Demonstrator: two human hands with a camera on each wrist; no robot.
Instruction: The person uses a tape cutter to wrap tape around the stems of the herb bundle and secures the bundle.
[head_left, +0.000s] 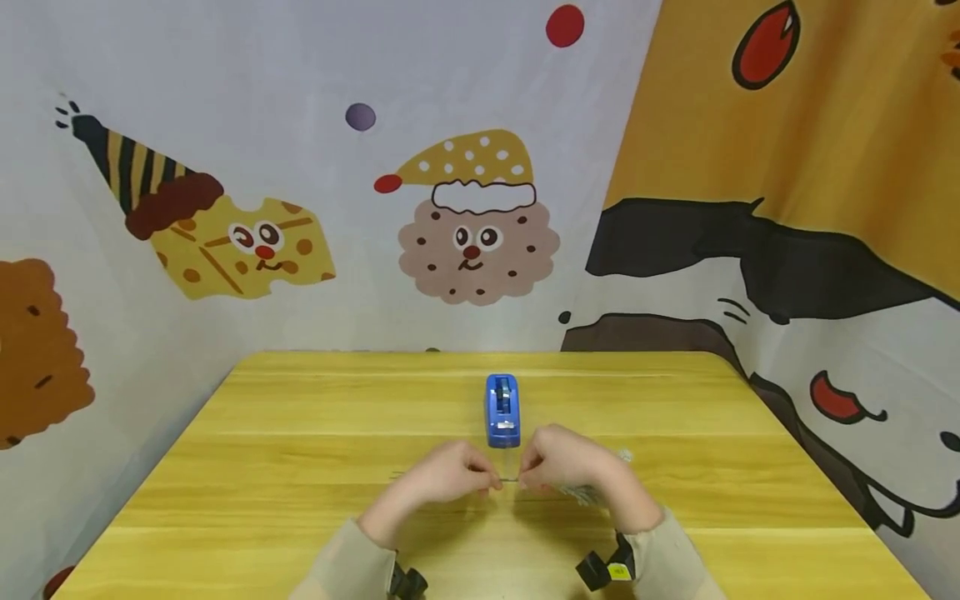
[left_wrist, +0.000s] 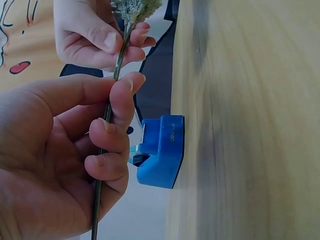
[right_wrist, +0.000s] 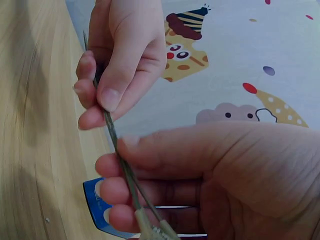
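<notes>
Both hands hold thin green flower stems (right_wrist: 111, 131) laid side by side, close over the table in front of a blue tape dispenser (head_left: 502, 410). My left hand (head_left: 456, 472) pinches the stems between thumb and fingers, and their bare ends run back past its palm. Just beside it, my right hand (head_left: 567, 460) pinches them nearer the blooms. Pale grey-green flower heads (left_wrist: 134, 9) stick out past the right hand. In the right wrist view two stems spread apart toward the blooms, under the right fingers (right_wrist: 116, 190).
The dispenser stands right beyond the hands on the wooden table (head_left: 300, 417). A cloth backdrop (head_left: 300, 83) with cartoon food prints hangs behind the table and along its sides. Black wrist camera mounts (head_left: 596, 571) sit at both sleeves.
</notes>
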